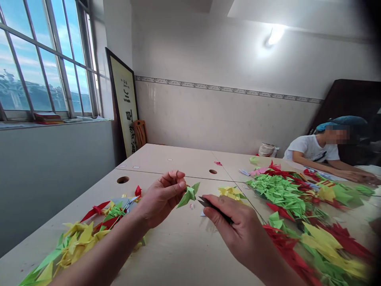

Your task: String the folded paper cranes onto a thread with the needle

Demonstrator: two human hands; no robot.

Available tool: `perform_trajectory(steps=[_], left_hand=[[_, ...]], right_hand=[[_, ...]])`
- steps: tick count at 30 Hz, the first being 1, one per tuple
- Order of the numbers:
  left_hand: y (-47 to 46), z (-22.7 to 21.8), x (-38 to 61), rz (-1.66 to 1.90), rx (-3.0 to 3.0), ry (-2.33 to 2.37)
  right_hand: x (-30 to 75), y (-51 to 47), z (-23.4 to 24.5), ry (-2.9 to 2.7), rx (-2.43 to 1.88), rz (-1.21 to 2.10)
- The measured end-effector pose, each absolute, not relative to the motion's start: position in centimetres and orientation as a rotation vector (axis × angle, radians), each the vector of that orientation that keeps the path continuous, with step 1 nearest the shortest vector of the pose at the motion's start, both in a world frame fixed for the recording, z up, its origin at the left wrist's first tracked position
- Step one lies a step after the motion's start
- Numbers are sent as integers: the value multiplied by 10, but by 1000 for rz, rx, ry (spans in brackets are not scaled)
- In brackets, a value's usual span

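My left hand [162, 196] is raised over the pale table [178, 246], with its fingers pinched on a small green folded paper piece [188, 194]. Just to its right, my right hand [235, 228] is closed around a dark thin tool [212, 205] whose tip points toward the green piece. The two hands are a short gap apart. Below my left forearm lies a strip of yellow, green and red folded paper pieces [80, 238].
A large heap of green, red and yellow folded paper [297, 206] covers the right side of the table. Another person in a white shirt [312, 149] sits at the far right with arms on the table. A framed picture [126, 107] leans in the corner by the windows.
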State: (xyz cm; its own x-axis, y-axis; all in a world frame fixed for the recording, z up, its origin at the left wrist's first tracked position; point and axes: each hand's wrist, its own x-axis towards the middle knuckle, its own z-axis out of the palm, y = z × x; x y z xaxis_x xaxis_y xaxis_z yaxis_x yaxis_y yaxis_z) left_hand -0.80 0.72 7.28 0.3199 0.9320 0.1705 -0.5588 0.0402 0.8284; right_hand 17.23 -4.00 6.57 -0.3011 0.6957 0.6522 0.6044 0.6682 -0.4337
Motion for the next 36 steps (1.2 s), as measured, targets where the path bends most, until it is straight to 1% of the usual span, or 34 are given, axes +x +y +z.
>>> perform_trajectory(steps=[9, 12, 19, 26, 32, 34, 36], left_hand=[[3, 73, -7, 1167, 1020, 523], [4, 74, -7, 1185, 1021, 526], [1, 72, 1, 1357, 1324, 593], [-14, 65, 11, 1350, 1694, 756], [-17, 65, 14, 1446, 1668, 670], [-18, 65, 16, 1527, 1698, 695], [-19, 65, 17, 1512, 1684, 752]], right_hand=[[171, -40, 63, -2062, -1019, 88], [174, -40, 64, -2064, -1038, 120], [170, -37, 61, -1781, -1063, 448], [165, -34, 60, -1857, -1116, 598], [168, -34, 59, -1829, -1044, 568], [168, -34, 58, -1805, -1024, 520], [168, -33, 57, -1770, -1005, 470]])
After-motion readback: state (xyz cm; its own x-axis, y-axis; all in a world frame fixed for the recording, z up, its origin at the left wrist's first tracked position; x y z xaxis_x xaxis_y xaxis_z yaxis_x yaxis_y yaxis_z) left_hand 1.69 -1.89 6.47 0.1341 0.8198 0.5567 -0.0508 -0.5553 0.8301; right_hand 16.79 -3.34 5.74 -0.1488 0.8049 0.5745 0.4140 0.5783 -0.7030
